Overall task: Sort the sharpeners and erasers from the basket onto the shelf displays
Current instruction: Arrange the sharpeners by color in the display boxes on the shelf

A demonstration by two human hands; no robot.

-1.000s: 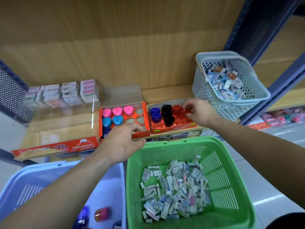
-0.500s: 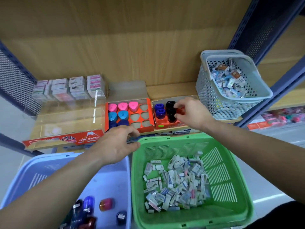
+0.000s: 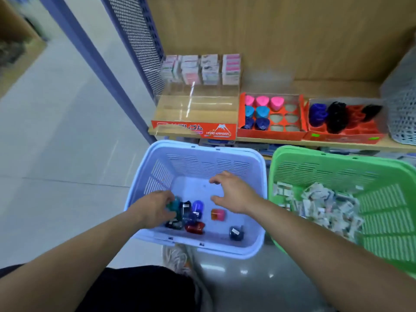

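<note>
Both hands are down inside the pale blue basket (image 3: 258, 158). My left hand (image 3: 155, 208) grips a teal sharpener (image 3: 174, 203) at the basket's left side. My right hand (image 3: 234, 192) hovers with spread fingers over the basket floor, holding nothing. Several loose sharpeners lie there: a blue one (image 3: 198, 207), a pink-orange one (image 3: 218, 214), a red one (image 3: 194, 227), a dark one (image 3: 236, 233). On the shelf stand an orange tray of heart-shaped sharpeners (image 3: 270, 131) and a second orange tray of round sharpeners (image 3: 344, 136). The green basket (image 3: 382, 167) holds several wrapped erasers (image 3: 319, 206).
A clear-lidded eraser display box (image 3: 193, 129) stands at the shelf's left, with stacked eraser packs (image 3: 202, 68) behind it. A grey mesh basket (image 3: 403, 113) sits at the shelf's right end. A blue shelf post (image 3: 94, 64) rises at left; tiled floor lies beyond.
Both hands left the shelf trays and dropped into the pale blue basket. The left hand took hold of a teal sharpener. The view swung left and down.
</note>
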